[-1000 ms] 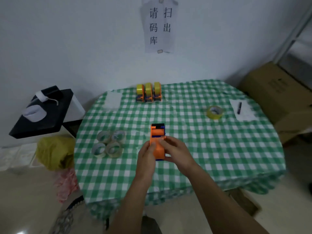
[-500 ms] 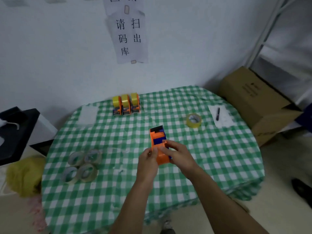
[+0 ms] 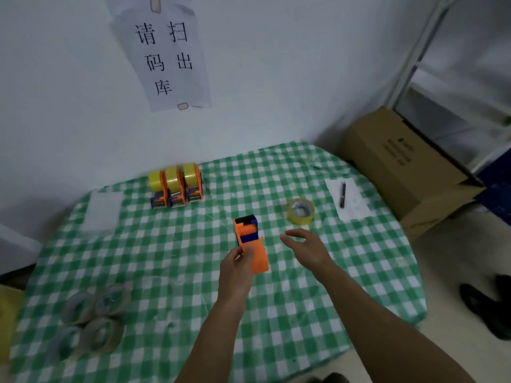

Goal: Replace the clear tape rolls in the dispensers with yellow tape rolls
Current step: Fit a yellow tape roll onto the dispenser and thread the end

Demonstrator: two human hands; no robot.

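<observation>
Tablecloth [image 3: 166,258] | left hand [image 3: 237,269] grips dispenser [image 3: 258,255], long axis away (black end far) | right hand [image 3: 308,248]: fingers [image 3: 297,233] spread

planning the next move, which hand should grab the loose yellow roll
Right. The right hand is free, open and nearer the yellow roll; the left hand holds the orange dispenser.

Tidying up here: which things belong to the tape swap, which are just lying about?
Job: orange-and-blue plastic tape dispenser in left hand; loose yellow tape roll; three yellow-loaded dispensers; four clear tape rolls.
Lying about: black pen; white paper sheet; brown cardboard box.
</observation>
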